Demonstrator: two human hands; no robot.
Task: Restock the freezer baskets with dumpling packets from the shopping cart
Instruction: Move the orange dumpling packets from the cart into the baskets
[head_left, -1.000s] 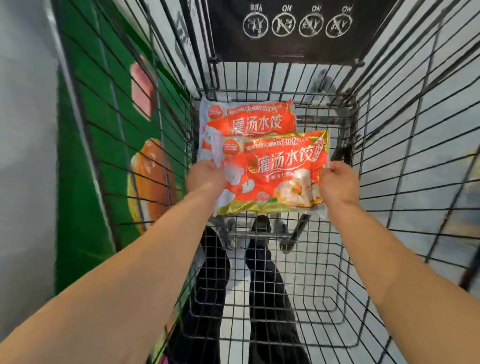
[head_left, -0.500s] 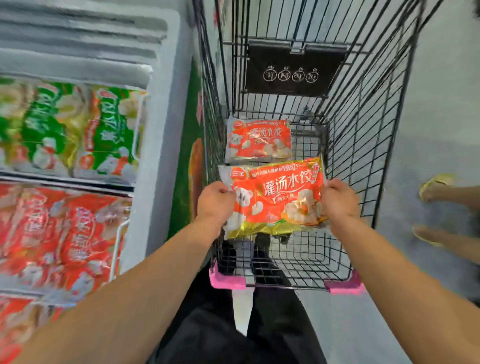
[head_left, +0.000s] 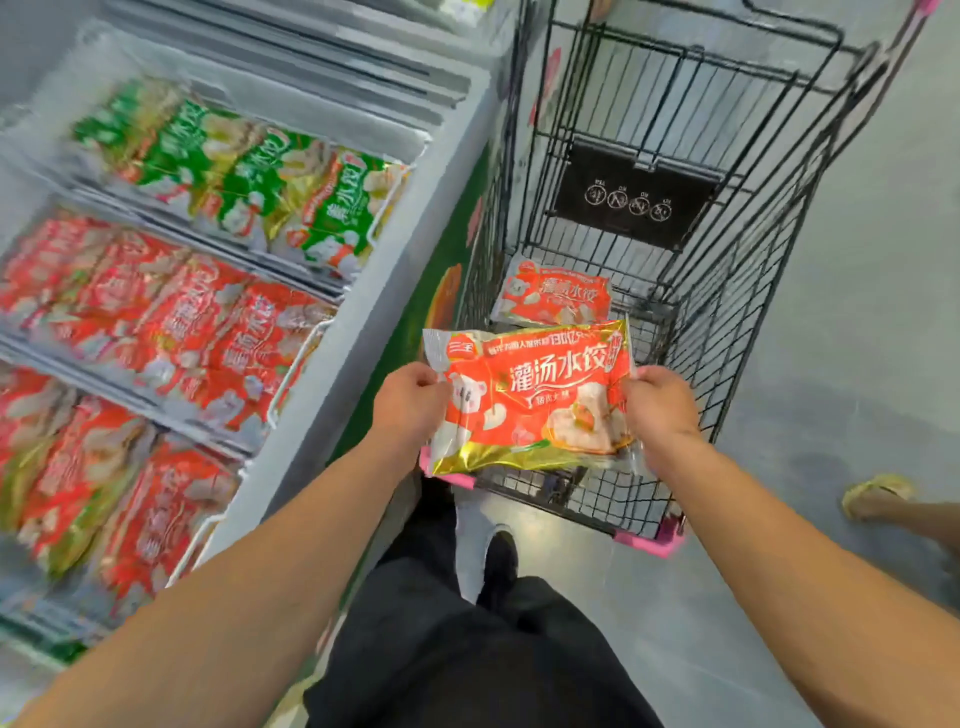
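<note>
We pinch the dumpling packet (head_left: 530, 397) by its ends, left hand (head_left: 410, 402) and right hand (head_left: 661, 410); frosty film could slip, dropping it short of the freezer basket (head_left: 298, 358).

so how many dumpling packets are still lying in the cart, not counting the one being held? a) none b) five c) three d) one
d, a single red dumpling packet lies on the floor of the shopping cart, beyond the held packet that the left hand and right hand grip by its ends.
</note>
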